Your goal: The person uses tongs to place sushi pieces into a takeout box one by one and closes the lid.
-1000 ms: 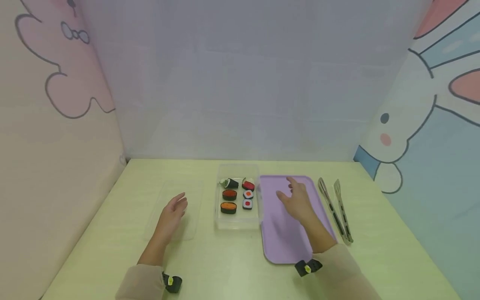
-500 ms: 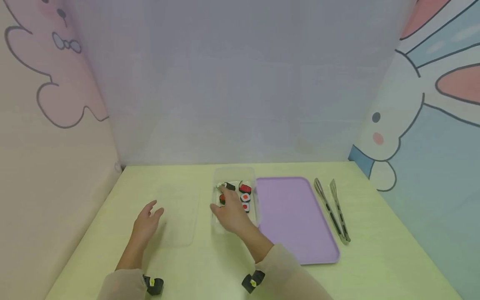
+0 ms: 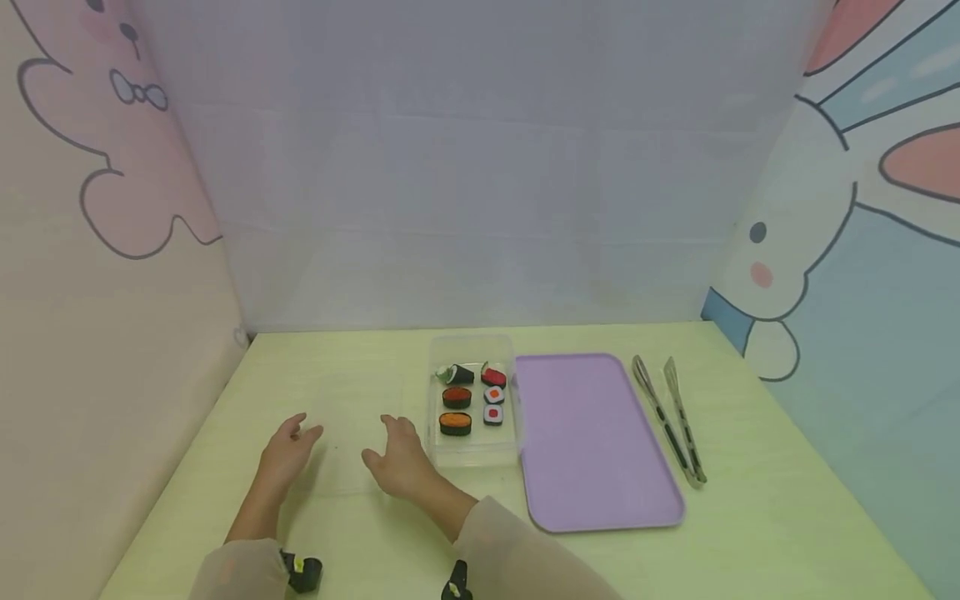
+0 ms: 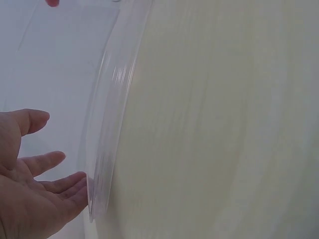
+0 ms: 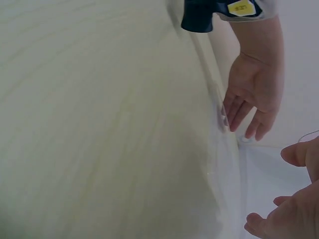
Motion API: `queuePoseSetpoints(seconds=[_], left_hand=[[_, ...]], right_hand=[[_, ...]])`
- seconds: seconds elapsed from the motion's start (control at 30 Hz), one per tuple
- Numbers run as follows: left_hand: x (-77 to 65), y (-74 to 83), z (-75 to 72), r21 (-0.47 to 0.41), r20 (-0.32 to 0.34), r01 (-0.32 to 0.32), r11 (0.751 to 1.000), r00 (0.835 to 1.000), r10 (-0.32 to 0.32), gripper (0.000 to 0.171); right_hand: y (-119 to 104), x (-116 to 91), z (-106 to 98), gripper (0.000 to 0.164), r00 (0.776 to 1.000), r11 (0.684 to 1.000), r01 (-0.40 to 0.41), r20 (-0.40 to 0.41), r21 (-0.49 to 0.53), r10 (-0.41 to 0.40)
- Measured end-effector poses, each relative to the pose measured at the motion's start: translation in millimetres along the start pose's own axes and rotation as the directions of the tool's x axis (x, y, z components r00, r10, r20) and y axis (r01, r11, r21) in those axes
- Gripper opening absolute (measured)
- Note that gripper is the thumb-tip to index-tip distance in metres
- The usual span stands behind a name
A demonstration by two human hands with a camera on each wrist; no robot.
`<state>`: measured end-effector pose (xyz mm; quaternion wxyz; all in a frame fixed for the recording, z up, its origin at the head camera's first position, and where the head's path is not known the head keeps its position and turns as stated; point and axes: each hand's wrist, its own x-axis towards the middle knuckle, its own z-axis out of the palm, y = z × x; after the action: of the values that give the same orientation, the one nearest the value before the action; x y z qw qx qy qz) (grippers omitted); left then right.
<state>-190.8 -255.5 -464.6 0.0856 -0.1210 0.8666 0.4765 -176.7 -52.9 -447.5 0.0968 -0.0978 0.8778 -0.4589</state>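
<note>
A clear plastic lid (image 3: 348, 396) lies on the table, barely visible against it in the head view. My left hand (image 3: 285, 457) is at its left side with the fingers loosely spread. The left wrist view has the fingertips right at the lid's rim (image 4: 112, 114), the thumb apart from the other fingers. Over the lid's right side is my right hand (image 3: 403, 462), thumb and fingers apart and nothing between them. In the right wrist view both the right hand (image 5: 294, 211) and the left hand (image 5: 256, 87) appear, on opposite sides of the lid.
Right of the lid stands a clear box (image 3: 474, 457) with several toy sushi pieces, such as an orange-topped one (image 3: 455, 424). A purple tray (image 3: 592, 442) lies beside it. Metal tongs (image 3: 663, 421) rest farther right. Printed walls enclose the table (image 3: 765, 467).
My right hand has swept left from over the purple tray, across the sushi box, to the lid. My left hand has moved left and slightly toward me, to the lid's left side.
</note>
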Motion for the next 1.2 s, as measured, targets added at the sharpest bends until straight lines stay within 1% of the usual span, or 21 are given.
queuePoseSetpoints(seconds=[0.1,0.17,0.23,0.37,0.47,0.53,0.67,0.83,0.93,1.0,1.1,1.2], left_hand=[[2.6,-1.2,1.0,0.003,-0.005,0.004,1.000,1.000,-0.004,0.069],[5.3,-2.1,2.6,0.002,-0.007,0.011,1.000,1.000,-0.011,0.068],[8.4,-3.0,4.2,0.002,-0.006,0.018,1.000,1.000,-0.018,0.067],[14.5,-5.4,4.5,0.009,-0.012,0.031,0.999,0.999,-0.031,0.066],[18.2,-7.4,0.7,0.014,-0.020,0.044,0.999,0.999,-0.044,0.067],[19.2,-9.5,-3.3,-0.002,-0.013,0.057,0.998,0.998,-0.057,0.066],[18.1,-14.8,-12.3,-0.045,0.026,0.058,0.997,0.998,-0.057,0.063],[13.2,-19.8,-21.6,-0.111,0.077,0.035,0.993,0.997,-0.027,0.058],[7.5,-22.3,-27.2,-0.172,0.104,0.034,0.984,0.994,-0.016,0.059],[3.5,-22.6,-30.8,-0.208,0.107,0.022,0.978,0.994,0.000,0.061],[-2.4,-20.7,-36.2,-0.245,0.113,-0.041,0.969,0.991,0.071,0.060],[-6.8,-10.6,-38.4,-0.266,0.112,-0.133,0.955,0.980,0.167,0.057]], right_hand=[[7,5,13,0.055,0.999,0.999,-0.039,-0.036,-0.011,0.038],[13,8,17,0.055,0.997,0.999,-0.050,-0.062,-0.013,0.049],[19,11,19,0.055,0.996,0.999,-0.049,-0.076,-0.007,0.048],[27,15,20,0.054,0.997,1.000,-0.028,-0.075,0.004,0.028],[28,17,21,0.051,0.997,1.000,-0.017,-0.074,0.015,0.018],[27,19,21,0.049,0.997,1.000,-0.017,-0.072,0.014,0.017],[24,19,20,0.045,0.999,1.000,-0.020,-0.051,0.011,0.020],[12,19,13,0.045,0.999,0.999,-0.030,-0.012,-0.015,0.030],[4,16,5,0.047,1.000,0.999,-0.029,0.009,-0.018,0.029],[-2,15,-4,0.049,1.000,1.000,-0.016,0.022,0.000,0.016],[-9,12,-21,0.053,1.000,0.999,0.015,0.027,0.039,-0.016],[-13,10,-44,0.053,0.999,0.994,0.028,0.023,0.105,-0.030]])
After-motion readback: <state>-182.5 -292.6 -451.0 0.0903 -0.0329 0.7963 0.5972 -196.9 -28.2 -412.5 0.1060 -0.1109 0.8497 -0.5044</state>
